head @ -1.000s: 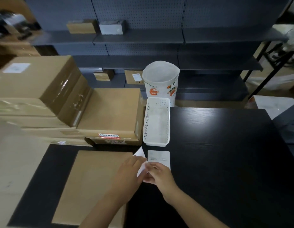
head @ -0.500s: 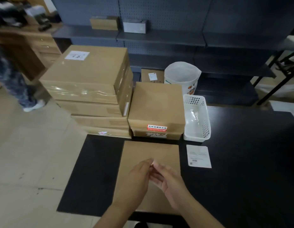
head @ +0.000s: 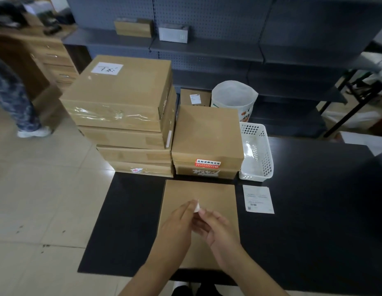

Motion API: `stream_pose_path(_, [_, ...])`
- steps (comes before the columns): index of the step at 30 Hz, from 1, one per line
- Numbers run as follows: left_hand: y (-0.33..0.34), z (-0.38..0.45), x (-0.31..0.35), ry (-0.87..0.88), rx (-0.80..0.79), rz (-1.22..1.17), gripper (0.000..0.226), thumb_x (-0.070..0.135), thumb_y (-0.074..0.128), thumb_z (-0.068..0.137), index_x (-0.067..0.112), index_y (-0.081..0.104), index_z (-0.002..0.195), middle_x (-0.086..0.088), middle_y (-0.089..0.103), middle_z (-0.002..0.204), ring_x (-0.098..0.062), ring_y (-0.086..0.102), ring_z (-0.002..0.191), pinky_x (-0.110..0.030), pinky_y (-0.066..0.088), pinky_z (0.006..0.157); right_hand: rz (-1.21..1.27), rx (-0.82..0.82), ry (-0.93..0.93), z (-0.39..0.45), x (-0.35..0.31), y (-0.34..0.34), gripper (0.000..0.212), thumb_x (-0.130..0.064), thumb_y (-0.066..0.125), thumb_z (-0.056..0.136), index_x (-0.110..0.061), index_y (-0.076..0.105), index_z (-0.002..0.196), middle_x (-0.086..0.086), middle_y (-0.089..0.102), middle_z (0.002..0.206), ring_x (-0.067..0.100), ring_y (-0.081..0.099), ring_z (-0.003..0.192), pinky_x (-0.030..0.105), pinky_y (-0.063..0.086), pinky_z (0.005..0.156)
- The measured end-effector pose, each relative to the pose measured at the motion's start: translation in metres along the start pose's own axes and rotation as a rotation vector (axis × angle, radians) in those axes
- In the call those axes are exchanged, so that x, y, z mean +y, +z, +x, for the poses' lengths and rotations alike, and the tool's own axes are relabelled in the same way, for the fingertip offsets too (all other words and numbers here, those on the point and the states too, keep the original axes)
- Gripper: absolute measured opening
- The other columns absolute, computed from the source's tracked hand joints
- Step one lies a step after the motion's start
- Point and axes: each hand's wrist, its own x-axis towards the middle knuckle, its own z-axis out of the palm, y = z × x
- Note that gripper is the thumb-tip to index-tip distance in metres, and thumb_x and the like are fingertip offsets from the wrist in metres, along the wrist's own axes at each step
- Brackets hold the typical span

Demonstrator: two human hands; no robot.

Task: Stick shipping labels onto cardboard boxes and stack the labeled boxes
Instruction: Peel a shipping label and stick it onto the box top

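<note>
A flat cardboard box (head: 215, 195) lies on the black table (head: 314, 210) in front of me. Above it my left hand (head: 175, 227) and my right hand (head: 215, 227) meet and pinch a small white label (head: 196, 206) between their fingertips; most of the label is hidden by the fingers. A printed white label sheet (head: 258, 199) lies flat on the table just right of the box. Behind the box stands a short pile of two cardboard boxes (head: 207, 135) with a red sticker on its front. Left of it rises a taller stack of several boxes (head: 121, 99) with a white label on top.
A white perforated plastic basket (head: 257, 152) stands behind the label sheet. A white bucket-like bin (head: 233, 97) sits behind the boxes, before dark metal shelving (head: 207, 48) holding small boxes. A person's leg (head: 17, 103) is on the tiled floor at far left.
My view has swung left and the box now lies under my hands. Both hands lifted one label off the table and carried it left over the box; the other sheet stayed.
</note>
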Motion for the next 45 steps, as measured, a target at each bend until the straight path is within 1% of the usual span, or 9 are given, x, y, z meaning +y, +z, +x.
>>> stream_pose_path(9, [0.001,0.000,0.006,0.002,0.005,0.013,0.052,0.016,0.035,0.101,0.026,0.020,0.150,0.007,0.031,0.152,-0.002,0.034,0.134,-0.010,0.024,0.107,-0.056,-0.027,-0.033,-0.001,0.000,-0.007,0.019,-0.011,0.053,0.094,0.000,0.067,0.103,0.019,0.072,0.102,0.026,0.070,0.095,0.035,0.054,0.085])
stream_pose_path(17, [0.004,0.002,0.010,-0.016,-0.023,0.063,0.053,0.019,0.033,0.102,0.028,0.015,0.151,0.010,0.031,0.152,-0.002,0.035,0.132,-0.018,0.032,0.108,-0.188,-0.031,-0.063,0.002,0.000,-0.011,0.020,-0.018,0.053,0.094,-0.005,0.065,0.103,0.012,0.072,0.102,0.025,0.068,0.099,0.041,0.053,0.093])
stream_pose_path(24, [0.009,0.005,0.011,-0.011,-0.026,0.069,0.053,0.012,0.035,0.101,0.023,0.019,0.151,0.005,0.033,0.151,-0.008,0.037,0.133,-0.021,0.035,0.107,-0.193,-0.031,-0.069,0.003,-0.002,-0.014,0.020,-0.017,0.052,0.096,-0.003,0.065,0.102,0.014,0.072,0.100,0.024,0.069,0.097,0.037,0.054,0.090])
stream_pose_path(28, [0.016,0.007,0.003,0.074,0.002,0.114,0.063,-0.002,0.064,0.081,0.013,0.045,0.140,-0.004,0.060,0.129,-0.017,0.062,0.110,-0.027,0.054,0.086,-0.162,-0.020,-0.046,0.005,-0.005,-0.014,0.020,-0.014,0.051,0.097,-0.001,0.065,0.100,0.015,0.072,0.098,0.023,0.070,0.095,0.035,0.055,0.086])
stream_pose_path(31, [0.016,0.009,0.001,0.084,0.020,0.156,0.073,-0.003,0.079,0.066,0.011,0.053,0.133,-0.002,0.066,0.117,-0.013,0.067,0.097,-0.022,0.057,0.075,-0.149,-0.017,-0.035,0.006,-0.007,-0.014,0.020,-0.014,0.050,0.097,-0.001,0.065,0.098,0.014,0.073,0.096,0.023,0.070,0.094,0.033,0.055,0.083])
stream_pose_path(36, [0.016,0.011,0.007,0.089,-0.007,0.171,0.063,0.006,0.050,0.094,0.019,0.026,0.150,0.002,0.042,0.146,-0.012,0.044,0.129,-0.025,0.039,0.106,-0.143,0.000,-0.002,0.009,-0.010,-0.015,0.021,-0.015,0.051,0.097,-0.001,0.066,0.101,0.014,0.073,0.097,0.024,0.070,0.095,0.036,0.056,0.085])
stream_pose_path(40, [0.019,0.012,0.000,0.112,-0.014,0.192,0.071,0.000,0.070,0.077,0.013,0.044,0.141,-0.005,0.060,0.129,-0.018,0.061,0.112,-0.033,0.054,0.090,-0.150,0.009,0.013,0.012,-0.009,-0.016,0.022,-0.015,0.051,0.097,0.000,0.065,0.104,0.014,0.073,0.099,0.025,0.070,0.096,0.040,0.055,0.089])
stream_pose_path(43, [0.018,0.013,0.003,0.120,-0.010,0.188,0.062,0.005,0.055,0.090,0.015,0.035,0.147,-0.001,0.048,0.142,-0.016,0.049,0.126,-0.031,0.044,0.103,-0.167,0.004,0.004,0.012,-0.010,-0.016,0.021,-0.016,0.051,0.097,-0.002,0.066,0.102,0.012,0.074,0.098,0.024,0.070,0.095,0.040,0.055,0.090])
stream_pose_path(45, [0.018,0.015,0.001,0.147,-0.002,0.211,0.065,0.004,0.068,0.079,0.011,0.046,0.140,-0.003,0.058,0.131,-0.016,0.060,0.115,-0.029,0.052,0.092,-0.164,0.001,0.002,0.013,-0.011,-0.016,0.020,-0.015,0.051,0.096,-0.002,0.066,0.101,0.011,0.074,0.096,0.023,0.070,0.094,0.038,0.055,0.087])
